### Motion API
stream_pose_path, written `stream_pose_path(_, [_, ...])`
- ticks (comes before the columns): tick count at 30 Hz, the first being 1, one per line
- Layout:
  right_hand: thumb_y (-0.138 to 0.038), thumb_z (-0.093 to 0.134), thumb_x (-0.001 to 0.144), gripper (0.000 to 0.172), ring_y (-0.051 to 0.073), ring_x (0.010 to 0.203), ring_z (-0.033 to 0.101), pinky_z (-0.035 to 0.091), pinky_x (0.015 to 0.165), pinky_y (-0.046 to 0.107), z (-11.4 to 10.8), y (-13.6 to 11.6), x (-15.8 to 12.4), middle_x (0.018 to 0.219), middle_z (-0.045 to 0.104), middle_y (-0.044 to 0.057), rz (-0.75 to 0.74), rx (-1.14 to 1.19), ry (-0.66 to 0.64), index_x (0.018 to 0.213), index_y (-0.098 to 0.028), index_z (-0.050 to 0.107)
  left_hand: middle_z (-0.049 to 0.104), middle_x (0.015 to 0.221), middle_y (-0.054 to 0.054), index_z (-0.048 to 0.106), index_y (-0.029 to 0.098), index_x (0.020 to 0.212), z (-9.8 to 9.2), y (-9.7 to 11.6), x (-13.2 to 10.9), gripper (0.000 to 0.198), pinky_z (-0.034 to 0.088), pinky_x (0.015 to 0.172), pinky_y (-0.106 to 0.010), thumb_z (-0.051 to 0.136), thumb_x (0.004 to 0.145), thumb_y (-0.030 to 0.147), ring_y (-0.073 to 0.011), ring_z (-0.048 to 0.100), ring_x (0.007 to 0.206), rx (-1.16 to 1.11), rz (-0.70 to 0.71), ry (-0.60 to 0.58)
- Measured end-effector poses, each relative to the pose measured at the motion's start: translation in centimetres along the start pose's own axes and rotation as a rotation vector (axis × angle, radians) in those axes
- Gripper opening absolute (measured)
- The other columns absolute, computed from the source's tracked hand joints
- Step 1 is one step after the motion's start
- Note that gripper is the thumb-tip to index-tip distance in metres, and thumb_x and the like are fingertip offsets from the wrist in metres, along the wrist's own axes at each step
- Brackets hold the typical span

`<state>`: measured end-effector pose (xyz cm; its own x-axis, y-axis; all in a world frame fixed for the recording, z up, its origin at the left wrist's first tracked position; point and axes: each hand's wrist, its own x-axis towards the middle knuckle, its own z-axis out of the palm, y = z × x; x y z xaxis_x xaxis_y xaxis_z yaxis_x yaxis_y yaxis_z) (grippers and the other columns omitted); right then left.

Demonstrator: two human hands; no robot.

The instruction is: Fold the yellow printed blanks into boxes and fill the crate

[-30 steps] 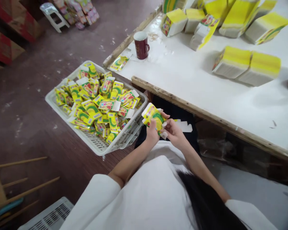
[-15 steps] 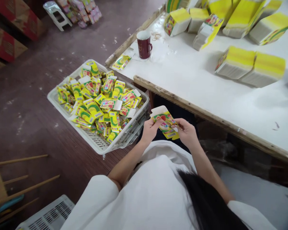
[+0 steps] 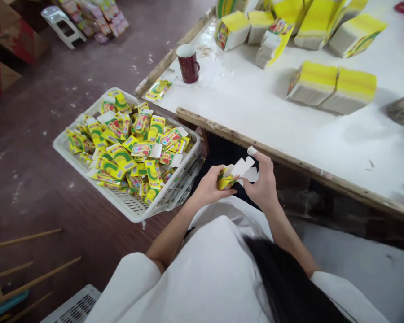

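In front of my lap, my left hand (image 3: 210,186) is closed around a small yellow and green carton (image 3: 225,182). The carton is opened out into a box shape, and its white end flaps stand out to the right. My right hand (image 3: 264,181) has its thumb at the flaps while the index finger is raised apart, with a white wrap on its tip. The other right fingers are partly hidden. To the left, a white plastic basket (image 3: 61,148) holds a heap of similar cartons (image 3: 121,157).
The white table (image 3: 242,98) has a wooden edge close to my hands. On it are a maroon mug (image 3: 188,65), a flat yellow packet (image 3: 159,89) and stacks of flat cartons (image 3: 350,89). A grey stool (image 3: 63,27) and red-brown boxes (image 3: 15,36) stand on the floor.
The carton has gone from flat to opened out, its flaps spread. My right hand has let go of its edge and lifted its index finger. The view has shifted slightly right.
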<state>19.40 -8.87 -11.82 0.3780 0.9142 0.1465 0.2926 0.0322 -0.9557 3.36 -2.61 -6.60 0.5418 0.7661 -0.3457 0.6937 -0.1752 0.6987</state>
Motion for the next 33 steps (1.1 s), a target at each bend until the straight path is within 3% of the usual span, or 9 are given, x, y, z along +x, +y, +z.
stream_pose_path(3, [-0.046,0.067,0.084,0.078,0.033,0.133,0.050,0.040,0.114,0.054,1.3,0.3,-0.3,0.144,0.050,0.017,0.289,0.383,-0.023,0.149,-0.020,0.035,0.060,0.116,-0.010,0.046,0.019,0.126,0.9,-0.2,-0.2,0.075,0.051,0.089,-0.039,0.086,0.064,0.037,-0.0269,0.063,0.104,0.082,-0.052,0.146])
stream_pose_path(6, [-0.058,0.069,0.081,0.072,0.031,0.127,0.057,0.048,0.108,0.048,2.4,0.0,-0.4,0.132,0.063,0.013,0.621,0.824,-0.197,0.141,-0.023,0.047,0.062,0.118,-0.009,0.041,0.022,0.130,1.5,-0.1,-0.2,0.074,0.052,0.087,-0.038,0.082,0.069,0.034,-0.0273,0.065,0.104,0.209,-0.013,0.163])
stream_pose_path(9, [-0.059,0.080,0.070,0.069,0.032,0.124,0.060,0.051,0.106,0.047,2.6,-0.2,-0.5,0.123,0.070,0.009,0.774,1.012,-0.389,0.127,-0.025,0.061,0.061,0.125,-0.009,0.039,0.024,0.131,1.8,-0.2,-0.2,0.068,0.051,0.092,-0.037,0.075,0.074,0.024,-0.0269,0.063,0.114,0.309,0.198,0.116])
stream_pose_path(14, [-0.070,0.074,0.072,0.071,0.029,0.121,0.062,0.047,0.111,0.046,2.3,0.8,-1.0,0.128,0.068,0.006,0.710,0.987,-0.337,0.129,-0.028,0.062,0.061,0.119,-0.008,0.038,0.025,0.129,2.1,-0.8,-0.4,0.062,0.052,0.080,-0.032,0.073,0.077,0.029,-0.0239,0.065,0.104,0.359,0.341,0.195])
stream_pose_path(18, [-0.072,0.069,0.076,0.079,0.028,0.118,0.064,0.047,0.110,0.045,2.5,0.8,-1.0,0.129,0.068,0.006,0.667,0.960,-0.314,0.139,-0.028,0.055,0.058,0.120,-0.007,0.038,0.026,0.128,2.3,-0.9,-0.4,0.062,0.051,0.075,-0.030,0.072,0.077,0.028,-0.0223,0.065,0.099,0.354,0.334,0.275])
stream_pose_path(22, [-0.078,0.056,0.081,0.080,0.030,0.121,0.061,0.042,0.113,0.048,2.6,0.1,-0.6,0.131,0.066,0.010,0.479,0.741,-0.278,0.139,-0.023,0.057,0.056,0.121,-0.009,0.035,0.025,0.131,2.0,-0.9,-0.2,0.064,0.050,0.077,-0.032,0.068,0.076,0.025,-0.0233,0.064,0.101,0.317,0.237,0.208])
stream_pose_path(26, [-0.062,0.053,0.091,0.064,0.031,0.119,0.062,0.043,0.111,0.047,2.4,-0.3,-0.8,0.126,0.067,0.013,0.249,0.439,-0.335,0.140,-0.020,0.056,0.055,0.119,-0.010,0.027,0.024,0.135,1.2,-1.2,0.0,0.070,0.050,0.073,-0.032,0.066,0.077,0.029,-0.0240,0.064,0.098,0.294,0.146,0.144])
stream_pose_path(30, [-0.044,0.046,0.097,0.054,0.029,0.113,0.065,0.051,0.102,0.045,2.4,0.0,-1.4,0.122,0.069,0.013,0.222,0.364,-0.360,0.143,-0.017,0.051,0.054,0.121,-0.010,0.031,0.023,0.131,0.8,-1.2,0.0,0.062,0.051,0.078,-0.032,0.066,0.080,0.032,-0.0236,0.064,0.102,0.268,0.161,0.189])
stream_pose_path(33, [-0.027,0.046,0.094,0.054,0.028,0.126,0.060,0.049,0.107,0.046,2.6,-0.1,-1.6,0.133,0.064,0.013,0.112,0.262,-0.330,0.148,-0.018,0.045,0.056,0.114,-0.008,0.036,0.024,0.127,1.3,-1.5,0.1,0.056,0.052,0.076,-0.032,0.066,0.079,0.027,-0.0221,0.064,0.096,0.274,0.144,0.149])
